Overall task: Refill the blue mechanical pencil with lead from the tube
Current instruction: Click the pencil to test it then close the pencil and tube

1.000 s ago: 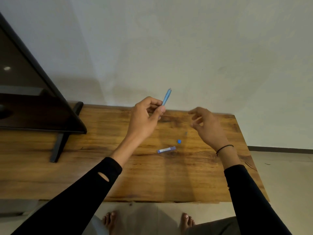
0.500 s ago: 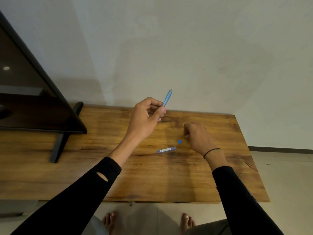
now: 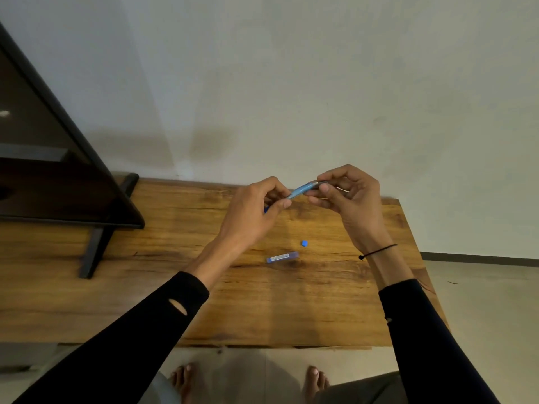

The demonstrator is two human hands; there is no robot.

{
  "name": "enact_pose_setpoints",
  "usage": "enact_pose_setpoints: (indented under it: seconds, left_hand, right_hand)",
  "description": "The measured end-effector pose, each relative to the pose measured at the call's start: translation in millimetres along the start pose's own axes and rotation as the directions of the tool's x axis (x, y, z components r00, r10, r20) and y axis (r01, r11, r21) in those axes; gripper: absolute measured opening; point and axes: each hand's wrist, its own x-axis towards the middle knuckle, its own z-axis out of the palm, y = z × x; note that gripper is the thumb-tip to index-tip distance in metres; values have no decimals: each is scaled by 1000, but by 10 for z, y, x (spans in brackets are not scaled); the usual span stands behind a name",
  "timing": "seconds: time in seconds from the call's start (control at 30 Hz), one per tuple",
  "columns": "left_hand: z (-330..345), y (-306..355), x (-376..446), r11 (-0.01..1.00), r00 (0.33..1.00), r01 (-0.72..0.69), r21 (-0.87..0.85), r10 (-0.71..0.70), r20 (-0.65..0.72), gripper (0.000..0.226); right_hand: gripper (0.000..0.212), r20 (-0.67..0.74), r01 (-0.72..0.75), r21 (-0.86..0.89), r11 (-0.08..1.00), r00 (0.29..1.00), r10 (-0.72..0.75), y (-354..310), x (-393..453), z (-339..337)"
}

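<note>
Head view, left hand [image 3: 250,217] pinching blue mechanical pencil [image 3: 303,189], right hand [image 3: 350,196] gripping its upper end (tube [image 3: 282,257] on table [image 3: 145,287]).

Only an illegible pale label on the lead tube [image 3: 282,257]; no readable text elsewhere.

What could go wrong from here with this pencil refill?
1. Both hands, left and right, work the pencil in the air above the table; anything small that slips from the fingers could drop and be hard to find.
2. The small blue cap sits loose on the wood, and a passing sleeve could knock it to the floor.
3. The tube lies flat on its side and could roll if nudged.
</note>
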Motion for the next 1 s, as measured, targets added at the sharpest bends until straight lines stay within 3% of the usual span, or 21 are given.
enact_pose_setpoints:
  seconds: [0.37,0.6,0.73,1.0]
  left_hand:
    - [-79,118,-6,998,1000,5,55,-4,-21,12]
    - [-122,205,-11,994,995,-65,82,71,-66,10]
    - [-128,275,-25,985,984,-142,93,151,-94,9]
    - [-175,547,46,962,979,-126,-243,80,-190,11]
  right_hand:
    - [9,14,38,-102,994,999,-37,-72,12,0]
    - [8,39,-7,-179,984,999,14,-159,2,-24]
    - [6,22,-4,-106,994,1000,6,-248,-23,-33]
    - [21,-38,71,129,989,997,-67,-414,-111,461]
